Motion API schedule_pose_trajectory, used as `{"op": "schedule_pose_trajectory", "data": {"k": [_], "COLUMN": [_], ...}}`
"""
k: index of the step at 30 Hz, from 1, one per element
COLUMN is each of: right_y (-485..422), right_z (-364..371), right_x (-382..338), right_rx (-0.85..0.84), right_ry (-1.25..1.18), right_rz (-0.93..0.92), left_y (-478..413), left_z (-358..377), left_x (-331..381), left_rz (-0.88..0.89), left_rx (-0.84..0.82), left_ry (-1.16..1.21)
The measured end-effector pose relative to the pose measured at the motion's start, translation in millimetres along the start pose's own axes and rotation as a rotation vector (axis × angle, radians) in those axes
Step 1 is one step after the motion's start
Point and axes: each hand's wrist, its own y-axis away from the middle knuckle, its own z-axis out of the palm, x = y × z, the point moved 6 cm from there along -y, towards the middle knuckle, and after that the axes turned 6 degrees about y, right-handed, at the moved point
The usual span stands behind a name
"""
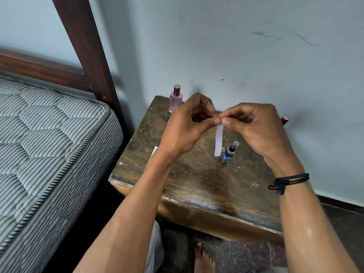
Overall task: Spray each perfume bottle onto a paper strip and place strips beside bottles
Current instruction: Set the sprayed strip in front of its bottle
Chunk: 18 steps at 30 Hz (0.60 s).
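Above a worn wooden table (197, 186), my left hand (185, 129) and my right hand (254, 127) meet and pinch the top end of a white paper strip (219, 140), which hangs down between them. A small blue spray bottle (229, 152) stands on the table just right of the strip's lower end. At the table's far left corner stands a pink perfume bottle (175, 98). A pink cap of another bottle (285, 119) shows behind my right hand; the rest of it is hidden. Another white strip (154, 150) peeks out beside my left wrist.
A bed with a striped mattress (49, 144) and a dark wooden post (86, 48) stands close on the left. The wall (236, 46) runs right behind the table. My bare foot (202, 257) is on the floor under the table's front edge.
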Motion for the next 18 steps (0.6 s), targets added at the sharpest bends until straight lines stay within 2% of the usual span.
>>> {"op": "schedule_pose_trajectory", "data": {"k": [4, 9, 11, 14, 18], "right_y": [-11, -32, -41, -53, -62], "right_z": [-1, -1, 0, 4, 15], "right_x": [6, 28, 39, 58, 89], "right_rx": [0.056, 0.078, 0.063, 0.034, -0.029], "right_ry": [-0.104, -0.211, -0.237, -0.234, -0.265], "right_rz": [0.039, 0.181, 0.237, 0.304, 0.398], "left_y": [-2, 8, 14, 17, 15], "left_z": [1, -6, -6, -2, 1], "left_x": [-13, -52, -65, -75, -86], "left_rz": [-0.116, -0.534, -0.651, -0.712, -0.658], "left_rx": [0.075, -0.012, -0.047, -0.056, -0.09], "left_ry": [-0.004, -0.138, -0.09, -0.046, -0.286]}}
